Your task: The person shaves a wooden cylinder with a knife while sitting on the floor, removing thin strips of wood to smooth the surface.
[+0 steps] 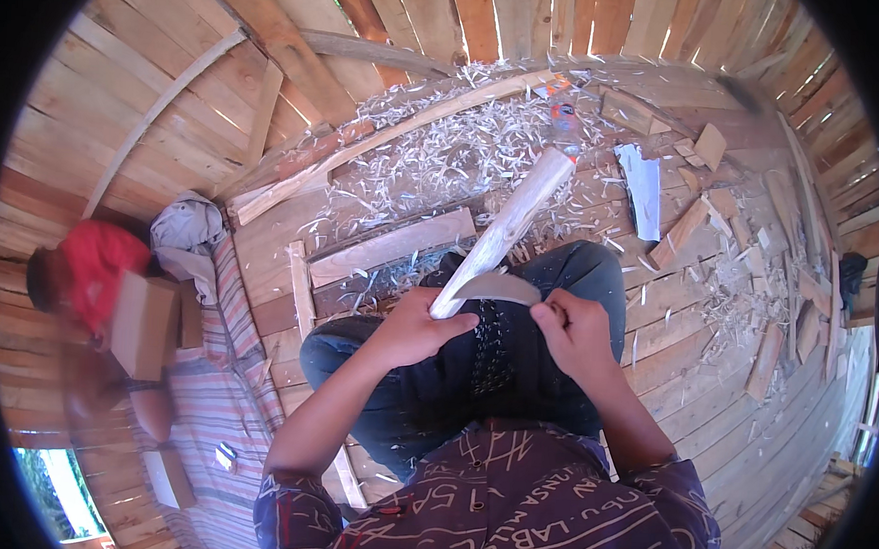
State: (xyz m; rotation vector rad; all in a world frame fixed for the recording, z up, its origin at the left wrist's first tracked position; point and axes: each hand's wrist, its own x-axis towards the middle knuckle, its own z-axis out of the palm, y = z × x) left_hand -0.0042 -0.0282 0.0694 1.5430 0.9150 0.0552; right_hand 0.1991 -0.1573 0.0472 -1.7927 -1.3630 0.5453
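Observation:
My left hand (416,329) is wrapped round the near end of a pale, peeled wooden pole (507,224), which slants up and away to the right over my lap. My right hand (575,330) is closed on a curved knife (502,288); its grey blade reaches left to the pole just beyond my left hand. The knife's handle is hidden in my fingers. Beneath both, wood shavings lie on the dark cloth (485,349) over my crossed legs. The pole's far end carries a small red-orange mark.
Wood shavings (414,162) cover the plank floor ahead, beside a long timber (396,128). Offcuts (722,212) and a whitish flat piece (640,190) lie to the right. At left, a person in red (101,268) sits with a cardboard box (145,327) near a striped mat (212,412).

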